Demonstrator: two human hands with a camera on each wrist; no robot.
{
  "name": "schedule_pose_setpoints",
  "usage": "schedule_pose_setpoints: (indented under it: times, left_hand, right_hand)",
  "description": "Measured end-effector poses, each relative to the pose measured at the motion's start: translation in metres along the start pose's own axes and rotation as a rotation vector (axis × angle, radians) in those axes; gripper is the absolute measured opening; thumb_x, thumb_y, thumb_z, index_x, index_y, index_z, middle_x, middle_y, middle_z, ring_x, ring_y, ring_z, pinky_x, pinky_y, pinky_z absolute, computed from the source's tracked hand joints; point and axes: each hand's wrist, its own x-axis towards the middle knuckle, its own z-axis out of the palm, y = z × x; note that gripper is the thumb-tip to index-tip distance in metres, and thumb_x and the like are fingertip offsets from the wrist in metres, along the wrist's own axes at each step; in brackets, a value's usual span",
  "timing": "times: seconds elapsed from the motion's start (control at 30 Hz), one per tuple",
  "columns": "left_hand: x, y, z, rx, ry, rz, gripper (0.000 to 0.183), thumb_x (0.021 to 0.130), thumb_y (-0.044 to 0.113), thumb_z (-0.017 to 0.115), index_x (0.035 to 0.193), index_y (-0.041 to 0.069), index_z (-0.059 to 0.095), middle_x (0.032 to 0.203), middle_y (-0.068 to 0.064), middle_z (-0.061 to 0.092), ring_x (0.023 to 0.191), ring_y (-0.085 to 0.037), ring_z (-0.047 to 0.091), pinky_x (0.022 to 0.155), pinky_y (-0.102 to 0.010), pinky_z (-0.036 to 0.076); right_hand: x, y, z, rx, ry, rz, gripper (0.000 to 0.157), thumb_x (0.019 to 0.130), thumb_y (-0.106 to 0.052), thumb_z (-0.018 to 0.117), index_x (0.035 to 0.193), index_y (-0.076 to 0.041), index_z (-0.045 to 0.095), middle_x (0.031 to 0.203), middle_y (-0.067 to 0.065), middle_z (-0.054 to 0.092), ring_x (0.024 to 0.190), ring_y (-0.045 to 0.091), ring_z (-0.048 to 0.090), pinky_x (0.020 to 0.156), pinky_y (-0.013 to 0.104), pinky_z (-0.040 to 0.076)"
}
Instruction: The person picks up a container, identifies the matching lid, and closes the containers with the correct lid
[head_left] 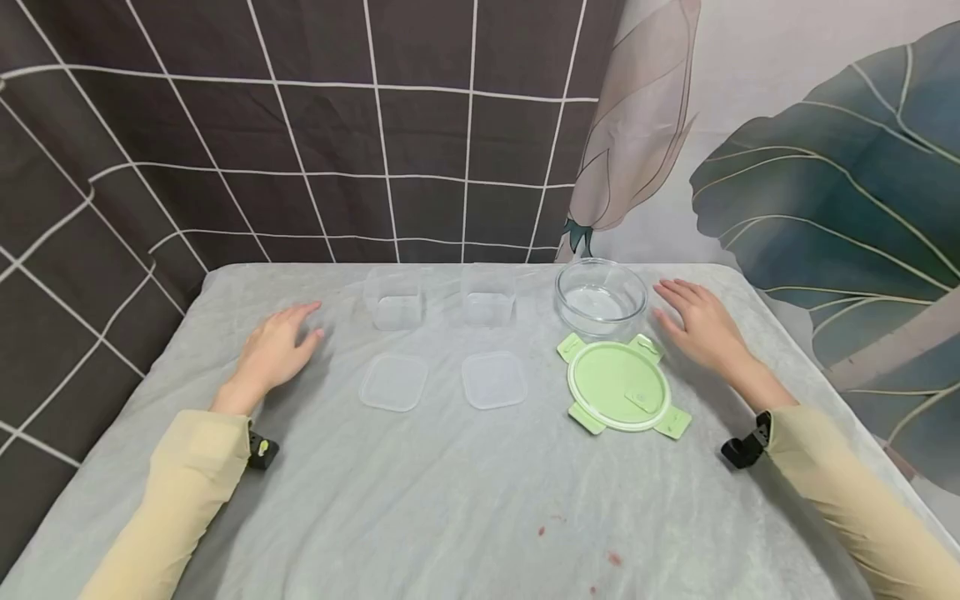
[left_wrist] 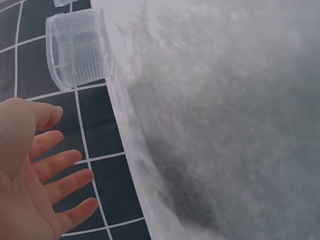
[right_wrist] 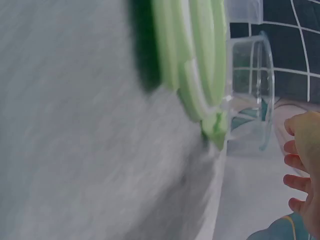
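Note:
My left hand (head_left: 273,352) is held over the left side of the table, fingers relaxed and apart, holding nothing. To its right sit two clear square plastic containers, a left one (head_left: 395,308) and a right one (head_left: 488,305). In front of them lie two translucent square lids, the left (head_left: 393,383) and the right (head_left: 495,380). My right hand (head_left: 703,327), also holding nothing, is just right of a round glass bowl (head_left: 600,298). Before the bowl lies a round green lid (head_left: 619,385) with its locking flaps spread outward. In the left wrist view a square container (left_wrist: 77,50) shows beyond the left fingers.
A grey-white cloth covers the table (head_left: 420,500), with a few reddish spots near the front. A dark grid-patterned curtain (head_left: 322,125) hangs behind and left. On the right hangs a white curtain with large leaves (head_left: 847,200). Each wrist wears a black camera (head_left: 262,451).

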Motion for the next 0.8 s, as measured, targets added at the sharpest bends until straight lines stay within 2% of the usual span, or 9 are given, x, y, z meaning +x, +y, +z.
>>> schedule_pose_setpoints:
  times: [0.2,0.4,0.6,0.8]
  left_hand:
    - [0.001,0.002,-0.001,-0.063,0.039,-0.045,0.045,0.092,0.028,0.043,0.135,0.012,0.041,0.134,-0.02,0.045,0.121,-0.042,0.041,0.092,-0.061,0.037]
    - [0.002,0.004,-0.001,-0.103,0.114,-0.06,0.042,0.089,0.021,0.047,0.129,0.012,0.047,0.118,-0.013,0.056,0.106,-0.032,0.053,0.077,-0.052,0.044]
    - [0.006,0.008,-0.002,-0.127,0.136,-0.038,0.04,0.088,0.017,0.049,0.127,0.009,0.049,0.116,-0.014,0.058,0.104,-0.032,0.054,0.078,-0.049,0.044]
    - [0.013,0.014,-0.001,-0.151,0.126,-0.043,0.04,0.088,0.018,0.048,0.127,0.01,0.049,0.117,-0.014,0.058,0.105,-0.031,0.054,0.079,-0.049,0.044]
  right_hand:
    - [0.01,-0.015,-0.004,0.004,0.08,0.011,0.039,0.086,-0.02,0.057,0.122,-0.003,0.055,0.124,0.017,0.055,0.113,0.034,0.044,0.092,0.052,0.035]
    - [0.023,-0.033,-0.009,-0.009,0.114,0.056,0.04,0.085,-0.022,0.059,0.121,-0.005,0.055,0.118,0.018,0.059,0.105,0.034,0.047,0.083,0.051,0.039]
    - [0.033,-0.051,-0.012,0.024,0.143,0.071,0.038,0.085,-0.02,0.06,0.118,-0.003,0.057,0.112,0.02,0.061,0.1,0.034,0.049,0.083,0.05,0.04]
    - [0.041,-0.068,-0.011,0.059,0.165,0.057,0.038,0.083,-0.019,0.062,0.118,-0.003,0.057,0.107,0.017,0.064,0.095,0.033,0.051,0.079,0.046,0.04]
